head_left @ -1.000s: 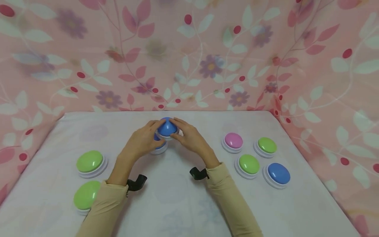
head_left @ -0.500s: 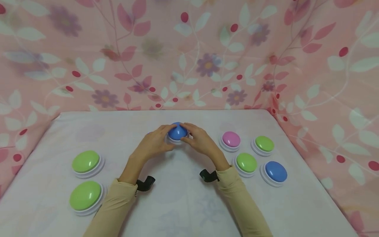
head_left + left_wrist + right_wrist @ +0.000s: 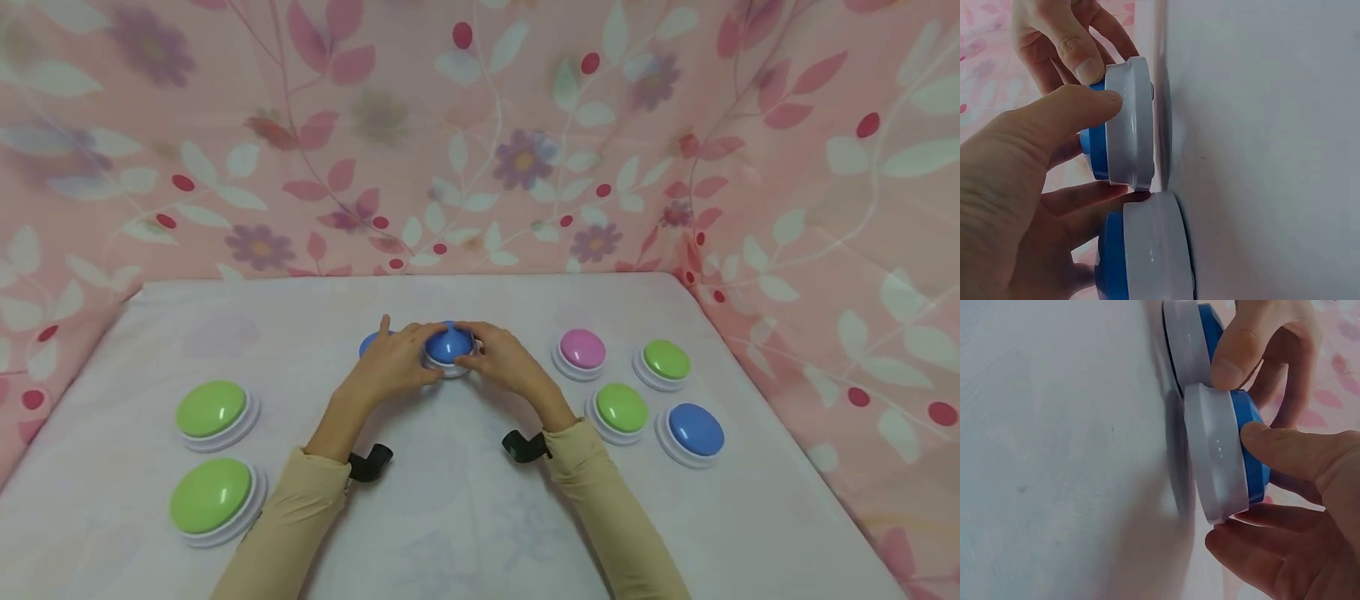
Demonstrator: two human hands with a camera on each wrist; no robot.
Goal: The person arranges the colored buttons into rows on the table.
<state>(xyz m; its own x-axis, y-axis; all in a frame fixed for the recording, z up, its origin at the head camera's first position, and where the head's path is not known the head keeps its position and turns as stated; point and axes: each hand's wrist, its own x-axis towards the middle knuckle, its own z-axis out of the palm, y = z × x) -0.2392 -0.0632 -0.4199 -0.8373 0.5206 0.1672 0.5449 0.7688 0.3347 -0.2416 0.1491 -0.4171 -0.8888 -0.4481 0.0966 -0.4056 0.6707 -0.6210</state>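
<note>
Both hands hold a blue button with a white round base (image 3: 448, 346), near the back middle of the table. My left hand (image 3: 388, 365) grips its left side, the thumb on the white base (image 3: 1129, 137). On the opposite side my right hand (image 3: 508, 360) grips it, the thumb on the blue dome (image 3: 1250, 456). A thin gap and a shadow show between its base and the cloth in the wrist views. Just left of it, a second blue button (image 3: 1159, 256) sits on the cloth, mostly hidden behind my left hand in the head view.
Two green buttons, one farther back (image 3: 212, 410) and one nearer (image 3: 212, 497), lie at left. A pink button (image 3: 582, 349), two green ones (image 3: 667, 360) and a blue one (image 3: 696, 430) stand at right. White cloth covers the table (image 3: 450, 517); floral fabric (image 3: 480, 133) hangs behind.
Both hands have carried the blue button to the right and down, from above the second blue button to beside it. The other buttons have stayed in place on the table.
</note>
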